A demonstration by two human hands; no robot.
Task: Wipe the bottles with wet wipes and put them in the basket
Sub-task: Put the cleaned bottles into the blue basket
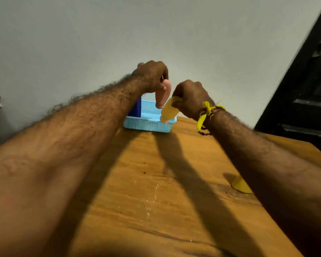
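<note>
Basket [148, 123] holding blue bottle [135, 108], far table edge [183, 121]

Both forearms bare and hairy, no sleeves in view. Right wrist wears a knotted yellow thread band [207, 113], loose ends hanging, with a thinner dark red cord beside it.

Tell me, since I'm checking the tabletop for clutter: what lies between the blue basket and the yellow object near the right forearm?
Only bare wooden table, crossed by arm shadows, between the basket and the yellow object, per the head view.
</note>
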